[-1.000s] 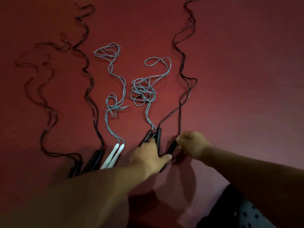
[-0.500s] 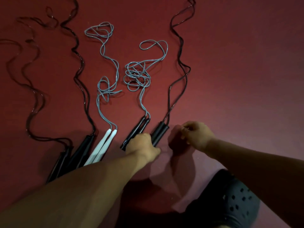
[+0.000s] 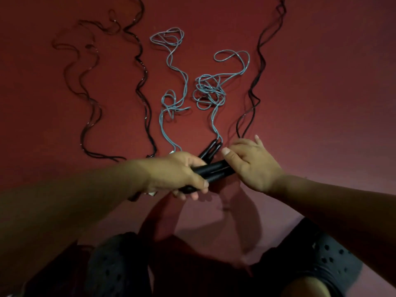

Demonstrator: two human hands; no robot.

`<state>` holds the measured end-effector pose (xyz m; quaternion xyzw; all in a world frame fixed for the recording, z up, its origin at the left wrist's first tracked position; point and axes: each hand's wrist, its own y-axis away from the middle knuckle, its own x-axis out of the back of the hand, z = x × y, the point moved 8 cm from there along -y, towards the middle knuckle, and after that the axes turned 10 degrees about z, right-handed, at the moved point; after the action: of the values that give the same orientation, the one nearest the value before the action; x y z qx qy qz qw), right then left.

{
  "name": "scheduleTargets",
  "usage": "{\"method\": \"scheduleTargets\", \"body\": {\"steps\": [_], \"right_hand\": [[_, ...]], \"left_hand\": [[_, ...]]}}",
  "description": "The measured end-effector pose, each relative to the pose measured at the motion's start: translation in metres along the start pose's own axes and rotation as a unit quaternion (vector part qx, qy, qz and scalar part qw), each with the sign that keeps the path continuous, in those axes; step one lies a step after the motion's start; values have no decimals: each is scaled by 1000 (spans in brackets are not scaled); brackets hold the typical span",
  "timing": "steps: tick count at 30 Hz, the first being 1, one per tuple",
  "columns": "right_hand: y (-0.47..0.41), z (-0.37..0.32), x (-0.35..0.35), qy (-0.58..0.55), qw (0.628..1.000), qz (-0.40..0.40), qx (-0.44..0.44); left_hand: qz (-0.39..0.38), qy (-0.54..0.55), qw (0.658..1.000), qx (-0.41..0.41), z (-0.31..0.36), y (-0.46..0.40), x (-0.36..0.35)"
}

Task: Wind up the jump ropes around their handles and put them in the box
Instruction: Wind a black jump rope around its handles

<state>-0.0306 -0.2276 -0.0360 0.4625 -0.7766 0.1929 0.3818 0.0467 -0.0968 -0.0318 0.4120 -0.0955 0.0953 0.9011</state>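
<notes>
Head view, left to right: a thin dark jump rope (image 3: pixel 90 99) snakes in loose waves over the red floor (image 3: pixel 321 103), and beside it a second black rope (image 3: pixel 142 82) runs down toward the person's left forearm. Next lies a grey-blue rope (image 3: pixel 171 99) with a small tangle at its far end; only a white scrap of its handles shows just above the left hand. Right of that, another grey-blue rope (image 3: pixel 209 91) sits in a knotted heap, its cords running down into a pair of black handles (image 3: pixel 211 150) lying on the floor between the two hands.

The left hand (image 3: pixel 177 174) grips a pair of black handles (image 3: pixel 211 171) held together; its fingers are curled round their near end from below, with the thumb (image 3: pixel 198 182) pressed along the side. The handles slant up to the right, lifted off the floor, and their far end meets the right hand (image 3: pixel 250 166). That hand's thumb (image 3: pixel 230 154) lies on top of the handle ends while its fingers curve loosely behind them, one fingertip raised; whether they truly clasp the handles or the cord is hard to tell from here. The black rope (image 3: pixel 254 86) belonging to these handles rises in waves from behind the right hand to the top edge.

At the bottom, two dark perforated clogs (image 3: pixel 317 258) show beneath the arms.
</notes>
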Motion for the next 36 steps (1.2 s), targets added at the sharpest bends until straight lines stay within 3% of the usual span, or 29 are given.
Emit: {"method": "scheduleTargets", "body": {"steps": [5,8,11,16,19,22,24,25,28,29,32,36], "right_hand": [[17,-49,-20,-126,988,-85,-10],[44,-81,-42,-264,947,-181,-40],[65,-110,-58,-336,917,-208,-54],[68,-130,-55,-373,904,-197,-76],[67,-124,-53,-395,893,-180,-119],[67,-119,-53,-415,881,-151,-167],[67,-115,-55,-427,869,-125,-215],[66,-113,-58,-429,866,-113,-230],[65,-112,-64,-425,870,-87,-233],[65,-113,-65,-423,872,-86,-229],[69,-118,-67,-433,865,-110,-227],[77,-118,-63,-414,862,-162,-244]], "left_hand": [[-25,-12,1000,3,-8,44,39],[-52,-41,998,21,-17,67,59],[-45,-52,997,31,-23,83,81],[24,124,991,37,-34,92,96],[53,327,943,18,-42,92,85],[68,545,836,5,-50,86,63],[82,612,787,-7,-53,80,45],[91,608,789,-12,-55,75,35],[138,489,861,-25,-56,64,5],[163,467,869,-15,-58,62,-2],[202,484,851,26,-58,58,-12],[188,548,815,18,-53,56,-3]]}}
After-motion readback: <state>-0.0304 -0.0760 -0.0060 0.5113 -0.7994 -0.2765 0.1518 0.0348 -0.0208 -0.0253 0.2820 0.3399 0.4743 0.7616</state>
